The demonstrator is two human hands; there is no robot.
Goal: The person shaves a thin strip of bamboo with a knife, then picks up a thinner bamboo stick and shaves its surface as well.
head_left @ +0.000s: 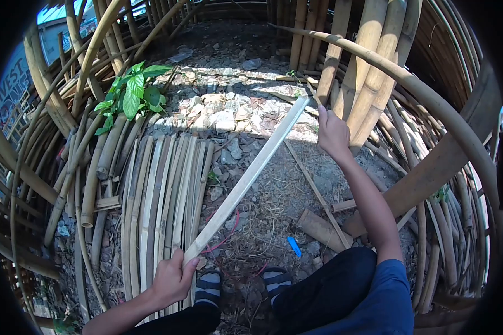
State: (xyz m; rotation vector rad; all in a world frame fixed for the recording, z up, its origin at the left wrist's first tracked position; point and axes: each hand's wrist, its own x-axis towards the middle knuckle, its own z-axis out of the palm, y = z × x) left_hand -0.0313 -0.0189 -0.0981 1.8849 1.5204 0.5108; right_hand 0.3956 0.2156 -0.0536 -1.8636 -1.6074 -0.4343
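A long pale bamboo strip (251, 173) slants up and to the right, its lower end gripped in my left hand (170, 279). Its upper end lies just left of my right hand (334, 134), with a small gap between. My right hand is closed, thumb up; a thin dark shape shows above it, too unclear to name. Below my left hand, many split bamboo strips (162, 195) lie side by side on the ground.
A bright blue object (294, 247) and a short bamboo piece (321, 229) lie by my feet. Bamboo poles (369, 72) stand at the upper right; more are stacked on both sides. A leafy plant (133, 95) grows at the upper left. Rubble (223, 120) covers the ground ahead.
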